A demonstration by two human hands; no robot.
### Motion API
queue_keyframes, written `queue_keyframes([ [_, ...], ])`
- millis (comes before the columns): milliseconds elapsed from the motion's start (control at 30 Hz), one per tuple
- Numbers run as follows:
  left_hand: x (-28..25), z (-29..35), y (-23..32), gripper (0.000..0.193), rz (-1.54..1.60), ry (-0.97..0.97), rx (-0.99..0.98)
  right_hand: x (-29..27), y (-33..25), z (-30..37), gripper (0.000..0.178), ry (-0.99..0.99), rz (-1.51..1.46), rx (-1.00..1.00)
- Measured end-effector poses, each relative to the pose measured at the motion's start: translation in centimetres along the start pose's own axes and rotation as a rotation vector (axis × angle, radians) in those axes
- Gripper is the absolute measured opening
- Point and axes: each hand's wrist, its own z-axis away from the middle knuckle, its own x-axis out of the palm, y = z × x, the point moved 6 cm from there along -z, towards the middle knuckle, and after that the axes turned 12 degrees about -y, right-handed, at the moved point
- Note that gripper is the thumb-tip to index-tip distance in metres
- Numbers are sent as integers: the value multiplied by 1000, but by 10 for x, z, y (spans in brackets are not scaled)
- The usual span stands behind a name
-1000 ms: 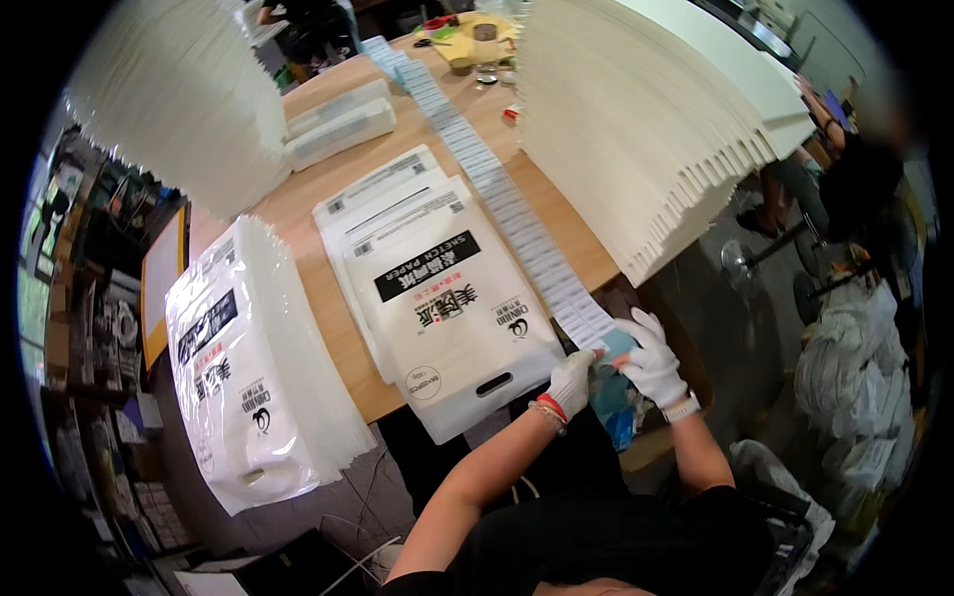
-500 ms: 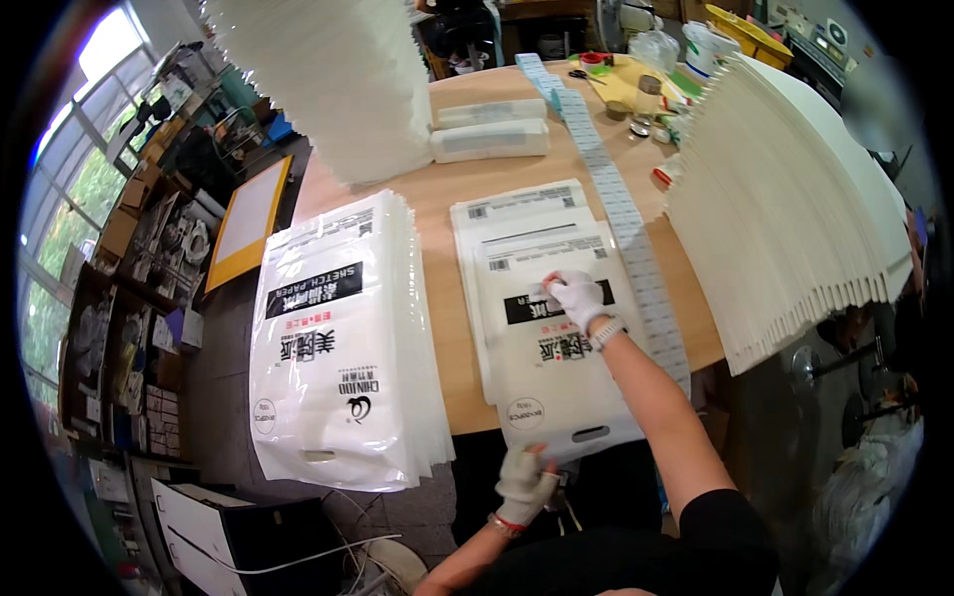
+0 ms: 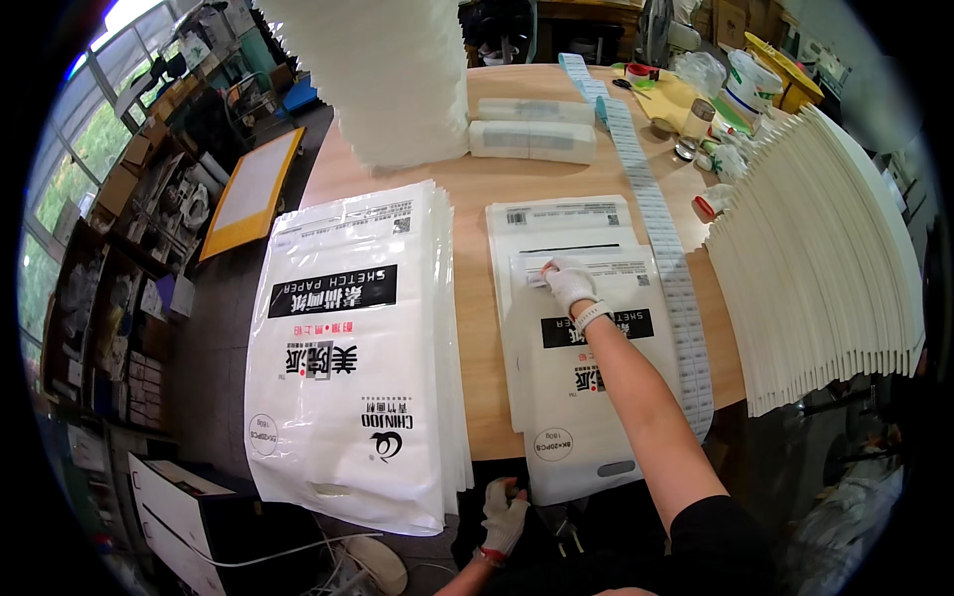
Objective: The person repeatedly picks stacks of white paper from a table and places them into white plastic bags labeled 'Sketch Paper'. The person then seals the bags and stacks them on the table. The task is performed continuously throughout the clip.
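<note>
My right hand, in a pale glove with a white wrist band, is at the top of a printed white plastic bag. Its fingertips pinch a small white sticker against the bag, close to the printed lines. More such bags lie beneath and stick out behind. Below the front edge of the table my left hand, in a fingertip-less glove with a red cuff, has its fingers loosely apart and nothing visible in them. A long strip of pale blue labels runs along the right side of the bags.
A thick stack of printed bags lies at left, overhanging the table. Tall stacks of white sheets stand at the back and right. Two wrapped packs, a jar, scissors and a bucket sit farther back.
My right hand has moved from the black printed band up to the bag's top left. My left hand has dropped slightly away from the bag's lower edge. The whole view has shifted.
</note>
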Motion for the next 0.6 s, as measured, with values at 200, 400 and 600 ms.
queue_keyframes([
  [200,2,-9,3,25,28,-51,-45,0,-1,-2,18,32,37,8],
  [400,8,-12,3,25,74,-61,-68,0,-4,4,19,56,69,-75],
  [600,39,-15,-12,22,270,-297,-191,-2,-29,20,28,87,200,13],
])
